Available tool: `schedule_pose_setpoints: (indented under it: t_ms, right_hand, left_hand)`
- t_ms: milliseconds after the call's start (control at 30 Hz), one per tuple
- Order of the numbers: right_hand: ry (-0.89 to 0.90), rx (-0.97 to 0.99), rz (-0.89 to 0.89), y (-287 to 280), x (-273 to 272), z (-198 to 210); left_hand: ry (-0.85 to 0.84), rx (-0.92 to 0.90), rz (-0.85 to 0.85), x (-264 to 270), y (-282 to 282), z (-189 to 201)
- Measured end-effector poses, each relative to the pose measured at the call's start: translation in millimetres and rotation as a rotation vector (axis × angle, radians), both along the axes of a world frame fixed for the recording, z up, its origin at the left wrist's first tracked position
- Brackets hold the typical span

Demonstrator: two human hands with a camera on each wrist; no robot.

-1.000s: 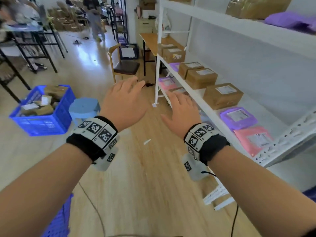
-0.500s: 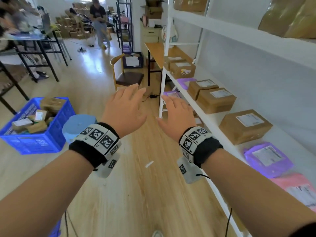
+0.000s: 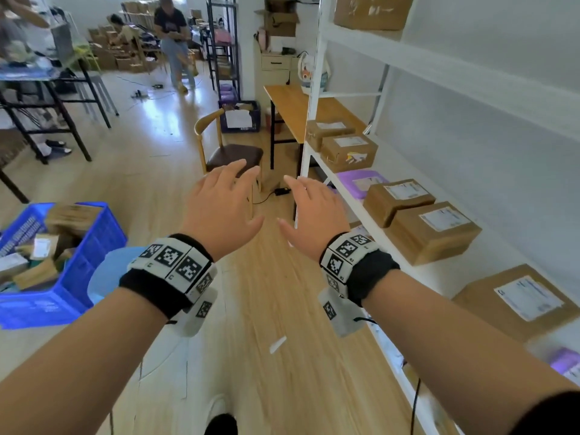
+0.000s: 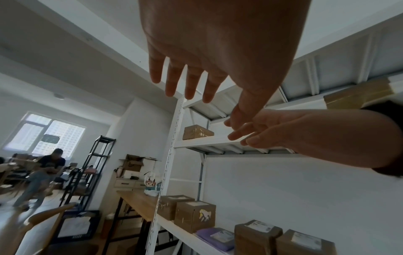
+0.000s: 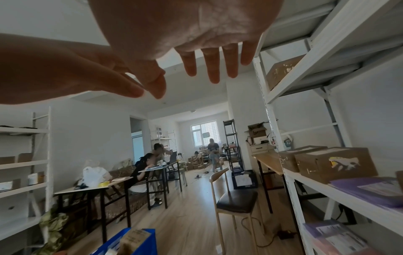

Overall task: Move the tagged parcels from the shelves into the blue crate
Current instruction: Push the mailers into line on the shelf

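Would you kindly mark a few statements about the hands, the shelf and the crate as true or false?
1. Both the left hand and the right hand hold nothing. True.
2. The blue crate has no parcels in it. False: several cardboard parcels already lie inside.
3. A purple mailer lies on the shelf between cardboard boxes. True.
4. The right hand rests on a box. False: it hovers in the air beside the shelf, touching nothing.
5. The wooden chair stands inside the crate. False: it stands on the floor ahead.

Viewpoint: has moved further along the white shelf [image 3: 370, 227].
Blue crate [image 3: 78, 271]: now lower left, nearer the frame edge.
Pink mailer: gone from view.
Hands: unchanged in pose, empty.
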State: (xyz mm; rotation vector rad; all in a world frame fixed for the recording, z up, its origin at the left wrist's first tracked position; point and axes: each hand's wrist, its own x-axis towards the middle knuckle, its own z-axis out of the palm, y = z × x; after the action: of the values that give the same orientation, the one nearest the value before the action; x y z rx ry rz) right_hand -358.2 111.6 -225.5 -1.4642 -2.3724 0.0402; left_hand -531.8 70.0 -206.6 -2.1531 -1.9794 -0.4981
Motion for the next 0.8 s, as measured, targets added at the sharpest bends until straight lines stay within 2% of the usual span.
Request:
schedule_pose_setpoints:
  t_ms: [200,433,800]
  right_hand:
    - [0.026,0.008,-0.097,101.2,-54.0,-6.9]
    - [0.093,-0.014,-0.245,197.9,-108.5,-7.3]
    - [0.101,-0.034,-0.473,331.8,-93.5,-34.5]
  left_hand:
    - [0.029,0.065,-0.117,-58.8,117.2,0.2]
    - [0.090,0.034,-0.256,-111.2,241.2,10.8]
    - [0.073,-0.006,-0.465,-93.4,402.5,-17.1]
